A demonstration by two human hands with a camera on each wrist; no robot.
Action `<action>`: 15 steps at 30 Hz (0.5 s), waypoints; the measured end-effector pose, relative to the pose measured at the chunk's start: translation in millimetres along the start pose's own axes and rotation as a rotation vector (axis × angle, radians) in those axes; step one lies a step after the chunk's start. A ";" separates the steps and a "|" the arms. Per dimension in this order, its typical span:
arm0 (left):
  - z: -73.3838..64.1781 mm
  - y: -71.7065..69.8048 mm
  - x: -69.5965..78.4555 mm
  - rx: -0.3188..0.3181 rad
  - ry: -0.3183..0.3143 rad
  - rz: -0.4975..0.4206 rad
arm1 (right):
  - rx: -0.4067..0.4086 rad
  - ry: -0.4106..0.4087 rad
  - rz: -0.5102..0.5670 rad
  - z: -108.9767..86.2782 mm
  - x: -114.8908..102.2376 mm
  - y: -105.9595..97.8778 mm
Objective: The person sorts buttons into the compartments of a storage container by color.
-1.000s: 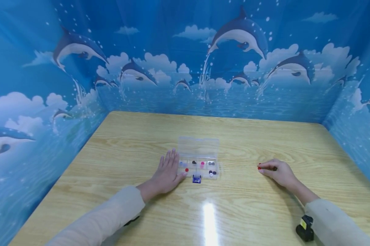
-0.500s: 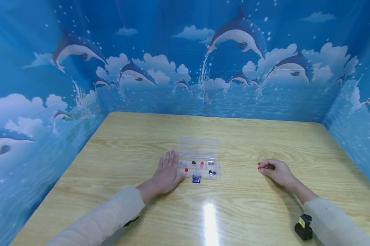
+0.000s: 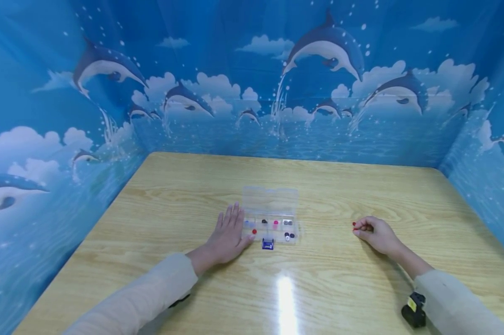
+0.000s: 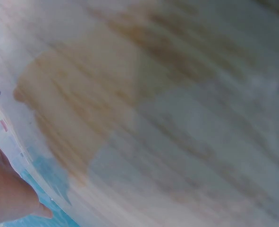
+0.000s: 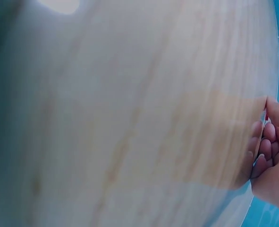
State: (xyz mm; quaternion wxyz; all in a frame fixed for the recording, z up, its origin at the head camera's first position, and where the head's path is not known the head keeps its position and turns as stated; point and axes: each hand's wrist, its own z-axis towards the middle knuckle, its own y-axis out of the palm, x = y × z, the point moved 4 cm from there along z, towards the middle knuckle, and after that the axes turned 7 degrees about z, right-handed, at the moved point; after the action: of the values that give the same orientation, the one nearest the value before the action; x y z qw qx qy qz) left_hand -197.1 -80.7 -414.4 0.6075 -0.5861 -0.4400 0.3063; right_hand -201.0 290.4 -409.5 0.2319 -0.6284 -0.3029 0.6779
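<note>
A clear plastic compartment box (image 3: 261, 237) lies on the table with its lid (image 3: 270, 200) raised at the back. Small button-like rounds sit in its compartments, among them a red one (image 3: 254, 231), a pink one (image 3: 275, 223) and several dark ones. My left hand (image 3: 224, 239) lies flat against the box's left side, fingers straight, thumb at the front corner. Well to the right, my right hand (image 3: 377, 235) pinches a small red button (image 5: 266, 115) between thumb and fingers, low at the tabletop. Another red button (image 3: 354, 224) shows at its fingertips.
A blue latch (image 3: 268, 244) juts from the box's front edge. The wood-grain table (image 3: 319, 288) reflects a bright light near the front. Dolphin-printed blue curtains (image 3: 252, 125) enclose the back and sides. A black wrist camera (image 3: 414, 311) hangs at the right sleeve.
My right hand's fingers have shifted very slightly around the red button over the past second. The left hand and the box stay where they were.
</note>
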 end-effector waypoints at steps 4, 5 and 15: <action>0.2 -0.3 0.3 -0.005 0.000 -0.005 | 0.007 0.005 -0.007 -0.8 -1.4 -1.3; 0.3 -0.3 0.3 -0.004 0.000 -0.007 | 0.007 0.006 -0.007 -1.0 -1.8 -1.5; 0.2 -2.3 1.3 0.018 0.013 -0.008 | 0.019 0.057 0.015 -0.4 -1.3 -2.7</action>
State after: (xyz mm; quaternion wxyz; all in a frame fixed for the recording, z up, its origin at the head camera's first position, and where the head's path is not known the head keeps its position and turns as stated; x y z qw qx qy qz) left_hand -197.1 -79.8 -411.8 0.6167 -0.5810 -0.4356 0.3039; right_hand -200.6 291.4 -406.8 0.2413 -0.6474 -0.2852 0.6644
